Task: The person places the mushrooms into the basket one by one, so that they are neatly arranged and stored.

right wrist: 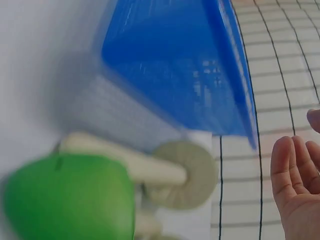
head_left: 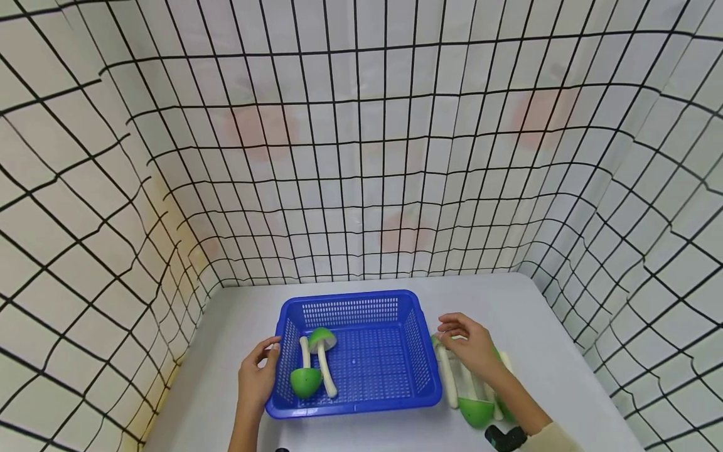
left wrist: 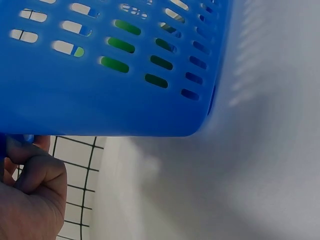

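Note:
A blue plastic basket (head_left: 353, 408) with slotted walls stands on the white table. Its left rim is gripped by my left hand (head_left: 257, 375), whose curled fingers also show at the rim in the left wrist view. Inside, near the left wall, lie two toy mushrooms with green caps and white stems, one cap-down (head_left: 305, 383) and one cap-up (head_left: 322, 338). My right hand (head_left: 473, 346) hovers over more green-capped mushrooms (head_left: 476, 412) just right of the basket. Its fingers are loosely bent in the head view and hold nothing; my hand hides part of that pile.
Black grid netting (head_left: 361, 157) over pale cloth rises behind and on both sides of the table (head_left: 491, 295). A small black object (head_left: 504, 437) sits by my right forearm at the front edge. Another dark bit (head_left: 282, 449) peeks in at the bottom.

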A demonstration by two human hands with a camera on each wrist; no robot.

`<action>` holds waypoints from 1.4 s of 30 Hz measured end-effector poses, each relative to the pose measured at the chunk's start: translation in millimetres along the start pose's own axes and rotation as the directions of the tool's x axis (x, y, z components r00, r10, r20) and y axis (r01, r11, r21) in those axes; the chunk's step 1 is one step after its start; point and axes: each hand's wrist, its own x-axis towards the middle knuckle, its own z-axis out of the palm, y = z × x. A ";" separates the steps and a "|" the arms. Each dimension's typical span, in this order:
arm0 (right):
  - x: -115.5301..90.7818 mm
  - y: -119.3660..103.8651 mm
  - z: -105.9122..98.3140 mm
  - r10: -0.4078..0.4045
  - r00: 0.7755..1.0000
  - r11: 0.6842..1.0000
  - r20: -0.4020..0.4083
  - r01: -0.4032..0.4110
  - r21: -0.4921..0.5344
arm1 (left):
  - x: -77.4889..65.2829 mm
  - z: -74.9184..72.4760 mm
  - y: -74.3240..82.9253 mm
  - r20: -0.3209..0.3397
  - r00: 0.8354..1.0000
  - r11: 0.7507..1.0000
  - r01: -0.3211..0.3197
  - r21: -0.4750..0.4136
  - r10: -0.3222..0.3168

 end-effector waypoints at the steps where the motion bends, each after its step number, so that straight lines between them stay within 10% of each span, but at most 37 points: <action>1: -1.0 2.5 -5.3 0.004 1.000 1.000 -0.006 -0.004 -0.014 | -0.6 -0.1 -0.2 -0.003 1.000 1.000 0.001 0.001 -0.001; 18: -31.9 63.6 -79.1 0.060 0.991 0.961 -0.123 -0.090 -0.262 | -1.6 -2.4 -3.6 0.003 1.000 1.000 -0.006 0.019 0.006; 42: -51.7 118.5 -94.6 0.319 0.943 0.844 -0.098 -0.330 -0.422 | -1.9 -2.3 -3.5 -0.002 0.999 0.999 -0.049 0.009 0.049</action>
